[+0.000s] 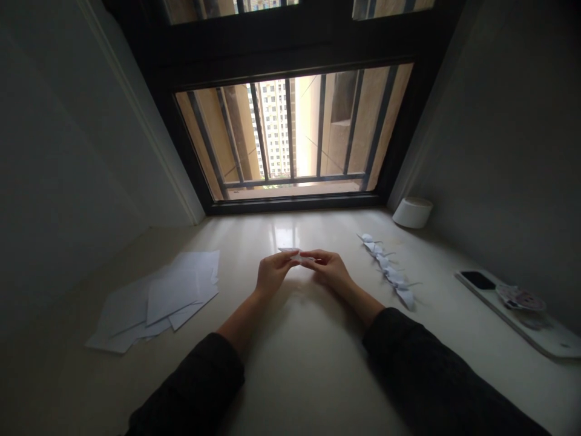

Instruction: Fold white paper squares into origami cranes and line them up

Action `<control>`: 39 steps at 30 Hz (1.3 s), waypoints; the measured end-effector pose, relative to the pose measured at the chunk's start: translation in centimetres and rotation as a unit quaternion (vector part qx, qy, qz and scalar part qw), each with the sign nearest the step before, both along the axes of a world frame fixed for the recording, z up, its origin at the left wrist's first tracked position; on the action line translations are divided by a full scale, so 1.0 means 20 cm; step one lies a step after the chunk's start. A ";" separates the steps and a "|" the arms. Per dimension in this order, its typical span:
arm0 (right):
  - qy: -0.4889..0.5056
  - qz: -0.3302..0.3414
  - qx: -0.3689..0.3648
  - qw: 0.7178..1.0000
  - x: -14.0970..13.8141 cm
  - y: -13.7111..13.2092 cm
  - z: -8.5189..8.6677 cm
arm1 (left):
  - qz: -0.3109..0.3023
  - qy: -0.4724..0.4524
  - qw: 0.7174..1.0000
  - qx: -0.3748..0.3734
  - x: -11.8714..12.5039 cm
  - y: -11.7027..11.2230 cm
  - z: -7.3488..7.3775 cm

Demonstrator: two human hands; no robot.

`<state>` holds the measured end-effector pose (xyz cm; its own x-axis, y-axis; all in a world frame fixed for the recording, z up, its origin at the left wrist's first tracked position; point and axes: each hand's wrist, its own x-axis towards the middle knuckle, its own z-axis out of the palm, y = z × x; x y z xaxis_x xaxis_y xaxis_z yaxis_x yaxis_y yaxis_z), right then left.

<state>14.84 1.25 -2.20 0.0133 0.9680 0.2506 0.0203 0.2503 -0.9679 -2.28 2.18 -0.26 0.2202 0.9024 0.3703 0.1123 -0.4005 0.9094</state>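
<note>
A small folded piece of white paper point(295, 255) is held just above the pale sill point(295, 363), between both hands. My left hand point(272, 272) pinches its left end with fingers closed. My right hand point(330, 268) pinches its right end, fingers curled round it. Both forearms wear dark sleeves. To the right of my right hand lies a row of several finished folded paper figures point(389, 272). A loose stack of white paper sheets point(158, 300) lies to the left of my left hand.
A barred window point(290, 133) rises straight ahead behind the sill's far edge. A white round container point(412, 212) stands at the far right corner. A white tray point(544, 333) at the right holds a dark phone point(477, 280) and a small patterned item point(521, 298).
</note>
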 end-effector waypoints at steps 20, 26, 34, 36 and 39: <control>0.000 -0.048 0.021 0.999 -0.01 -0.01 0.01 | -0.017 -0.005 0.999 -0.035 0.02 -0.03 0.01; -0.007 -0.060 0.042 0.997 -0.01 -0.02 0.01 | -0.034 -0.026 0.996 -0.081 0.02 -0.01 0.02; 0.000 -0.040 0.016 0.999 -0.01 0.00 0.00 | -0.003 -0.055 0.994 -0.096 0.01 0.02 -0.01; 0.010 -0.038 0.003 0.999 -0.01 -0.01 0.00 | -0.002 -0.058 0.995 -0.077 0.01 0.01 0.00; 0.035 -0.029 -0.010 0.999 -0.01 -0.01 0.02 | -0.008 -0.058 0.998 -0.026 0.01 0.01 0.00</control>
<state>14.57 0.98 -1.77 0.0866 0.9701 0.2268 -0.0333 0.2304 -0.9725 -2.08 2.44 -0.28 0.1934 0.9176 0.3474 -0.0002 -0.3541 0.9352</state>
